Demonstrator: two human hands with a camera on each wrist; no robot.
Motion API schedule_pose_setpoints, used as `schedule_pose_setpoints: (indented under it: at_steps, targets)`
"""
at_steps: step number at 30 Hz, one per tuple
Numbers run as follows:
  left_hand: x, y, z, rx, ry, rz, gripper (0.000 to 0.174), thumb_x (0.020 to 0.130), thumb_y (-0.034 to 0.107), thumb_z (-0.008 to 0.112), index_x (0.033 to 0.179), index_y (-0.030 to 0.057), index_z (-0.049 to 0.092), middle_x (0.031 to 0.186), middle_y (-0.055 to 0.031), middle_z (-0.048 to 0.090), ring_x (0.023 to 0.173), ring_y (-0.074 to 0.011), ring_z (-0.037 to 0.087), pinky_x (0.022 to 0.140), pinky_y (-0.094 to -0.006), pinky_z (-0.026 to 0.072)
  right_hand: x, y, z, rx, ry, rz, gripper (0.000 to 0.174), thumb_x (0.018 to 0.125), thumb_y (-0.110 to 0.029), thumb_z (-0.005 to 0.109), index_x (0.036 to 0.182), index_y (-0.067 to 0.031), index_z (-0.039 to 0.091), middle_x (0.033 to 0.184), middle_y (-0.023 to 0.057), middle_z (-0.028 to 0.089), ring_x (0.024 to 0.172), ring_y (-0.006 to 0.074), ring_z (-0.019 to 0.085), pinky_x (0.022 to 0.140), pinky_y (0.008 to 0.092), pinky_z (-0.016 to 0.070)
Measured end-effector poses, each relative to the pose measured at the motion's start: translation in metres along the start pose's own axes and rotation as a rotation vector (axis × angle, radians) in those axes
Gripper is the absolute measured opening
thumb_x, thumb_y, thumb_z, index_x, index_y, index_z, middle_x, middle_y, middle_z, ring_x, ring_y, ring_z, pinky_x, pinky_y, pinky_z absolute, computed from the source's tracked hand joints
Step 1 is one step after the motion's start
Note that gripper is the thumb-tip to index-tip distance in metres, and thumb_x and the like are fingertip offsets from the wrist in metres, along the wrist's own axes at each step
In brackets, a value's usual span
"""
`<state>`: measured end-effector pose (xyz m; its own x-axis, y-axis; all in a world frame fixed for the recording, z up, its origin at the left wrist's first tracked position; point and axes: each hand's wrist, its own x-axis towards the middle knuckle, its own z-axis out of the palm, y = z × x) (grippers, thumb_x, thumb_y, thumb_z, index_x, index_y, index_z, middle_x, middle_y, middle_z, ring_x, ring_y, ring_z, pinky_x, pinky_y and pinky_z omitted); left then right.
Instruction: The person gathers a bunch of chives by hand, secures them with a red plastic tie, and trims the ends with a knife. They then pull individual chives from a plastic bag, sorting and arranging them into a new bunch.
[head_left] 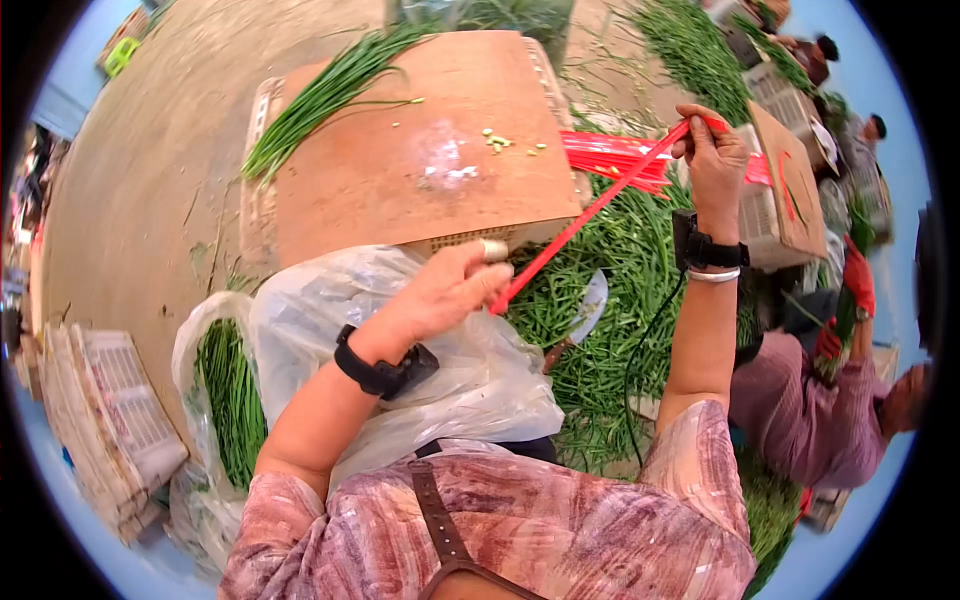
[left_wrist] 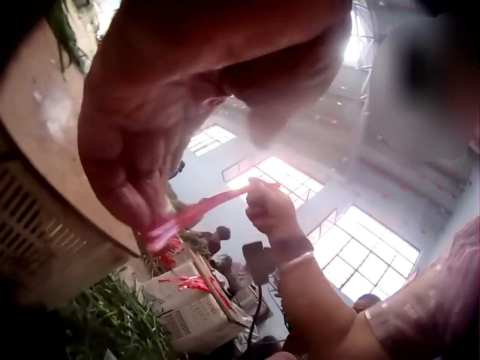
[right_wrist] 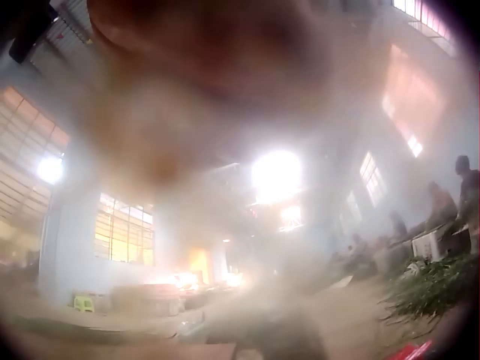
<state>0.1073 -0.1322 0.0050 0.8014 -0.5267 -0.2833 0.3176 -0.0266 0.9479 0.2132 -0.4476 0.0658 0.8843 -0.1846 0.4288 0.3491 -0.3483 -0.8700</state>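
Your right hand (head_left: 714, 160) pinched a red strip (head_left: 588, 216) high; your left hand (head_left: 450, 287), fingers partly curled, held its lower end.

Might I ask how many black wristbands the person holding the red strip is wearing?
2: the left band circles the wrist by the left hand, the right band that by the right hand; none seems hidden.

Premises: a produce-handling workroom, evidenced by loose green stalks (head_left: 625, 300) heaped on the floor (head_left: 150, 200), plastic crates (head_left: 118, 385) at left, several people (head_left: 815, 415) at right, large paned windows (left_wrist: 367, 251).
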Motion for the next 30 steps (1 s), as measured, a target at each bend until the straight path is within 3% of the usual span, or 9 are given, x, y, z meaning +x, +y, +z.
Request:
schedule_pose_setpoints:
  at_steps: [5, 9, 14, 17, 21, 23, 24, 27, 30]
  targets:
    - [-0.019, -0.031, -0.015, -0.156, 0.029, 0.003, 0.021, 0.092, 0.018, 0.055, 0.095, -0.0018, 0.062, 0.067, -0.0062, 0.061, 0.053, -0.0101, 0.056, 0.05, -0.0237, 0.0456, 0.02, 0.001, 0.083, 0.06, -0.221, -0.006, 0.018, 0.094, -0.003, 0.048, 0.098, 0.0026, 0.065, 0.067, 0.0028, 0.059, 0.055, 0.0068, 0.053, 0.05, 0.0202, 0.0413]
    - [-0.028, -0.028, -0.039, -0.246, 0.064, -0.076, 0.021, 0.092, 0.019, 0.054, 0.095, 0.0003, 0.063, 0.069, -0.009, 0.064, 0.055, -0.0114, 0.059, 0.049, -0.0233, 0.0456, 0.039, -0.003, 0.145, 0.178, -0.362, -0.075, 0.017, 0.094, -0.003, 0.049, 0.099, 0.003, 0.064, 0.069, 0.0038, 0.06, 0.054, 0.0075, 0.053, 0.05, 0.0202, 0.0417]
    - [-0.045, -0.039, -0.071, -0.636, 0.263, -0.041, 0.038, 0.098, 0.031, 0.037, 0.111, 0.0019, 0.058, 0.083, -0.0099, 0.066, 0.069, -0.0153, 0.064, 0.064, -0.0245, 0.0465, 0.056, -0.023, 0.215, 0.192, -0.468, -0.088, 0.017, 0.094, -0.003, 0.049, 0.097, 0.0038, 0.065, 0.069, 0.004, 0.06, 0.053, 0.0075, 0.053, 0.049, 0.0202, 0.042]
    - [-0.059, -0.026, -0.083, -0.562, 0.378, 0.019, 0.032, 0.098, 0.026, 0.041, 0.107, 0.0012, 0.058, 0.083, -0.0095, 0.067, 0.068, -0.0134, 0.064, 0.061, -0.0232, 0.0457, 0.064, -0.021, 0.247, 0.167, -0.545, -0.106, 0.017, 0.094, -0.003, 0.049, 0.097, 0.0031, 0.065, 0.068, 0.0038, 0.06, 0.053, 0.0075, 0.053, 0.049, 0.0201, 0.042]
    - [-0.065, -0.036, -0.097, -0.428, 0.337, 0.0, 0.021, 0.095, 0.017, 0.048, 0.103, 0.0011, 0.058, 0.08, -0.0073, 0.066, 0.063, -0.0099, 0.062, 0.056, -0.0203, 0.0435, 0.067, -0.021, 0.292, 0.174, -0.626, -0.069, 0.017, 0.094, -0.003, 0.049, 0.098, 0.0026, 0.065, 0.068, 0.0046, 0.061, 0.055, 0.0075, 0.054, 0.051, 0.0203, 0.0428]
    - [-0.063, -0.041, -0.104, -0.526, 0.463, -0.057, 0.02, 0.095, 0.014, 0.046, 0.101, -0.0019, 0.057, 0.078, -0.0124, 0.066, 0.058, -0.014, 0.062, 0.053, -0.0231, 0.0452, 0.062, -0.032, 0.314, 0.218, -0.668, 0.018, 0.017, 0.094, -0.003, 0.05, 0.097, 0.0031, 0.065, 0.069, 0.0052, 0.062, 0.056, 0.0076, 0.054, 0.052, 0.0205, 0.0434]
    - [-0.06, -0.049, -0.109, -0.607, 0.523, -0.083, 0.019, 0.095, 0.012, 0.046, 0.101, -0.0029, 0.056, 0.077, -0.0143, 0.065, 0.056, -0.0158, 0.062, 0.051, -0.0247, 0.0468, 0.066, -0.032, 0.324, 0.236, -0.775, 0.034, 0.022, 0.093, -0.003, 0.05, 0.111, 0.0035, 0.06, 0.082, 0.0095, 0.066, 0.065, 0.0096, 0.06, 0.057, 0.0204, 0.0457]
    - [-0.062, -0.06, -0.121, -0.818, 0.658, -0.057, 0.019, 0.094, 0.01, 0.046, 0.102, -0.0042, 0.056, 0.079, -0.017, 0.065, 0.056, -0.0174, 0.062, 0.05, -0.0253, 0.0472, 0.057, -0.071, 0.358, 0.377, -0.967, 0.004, 0.037, 0.09, -0.004, 0.054, 0.126, 0.0041, 0.049, 0.104, 0.0164, 0.065, 0.085, 0.0158, 0.065, 0.066, 0.0221, 0.0499]
    - [-0.068, -0.06, -0.124, -0.904, 0.713, 0.031, 0.02, 0.094, 0.01, 0.046, 0.104, -0.0042, 0.056, 0.082, -0.0169, 0.065, 0.057, -0.0173, 0.062, 0.053, -0.0257, 0.0487, 0.079, -0.03, 0.407, 0.127, -1.009, -0.155, 0.059, 0.082, -0.005, 0.062, 0.135, 0.0041, 0.039, 0.121, 0.0225, 0.057, 0.103, 0.0246, 0.062, 0.078, 0.0291, 0.0523]
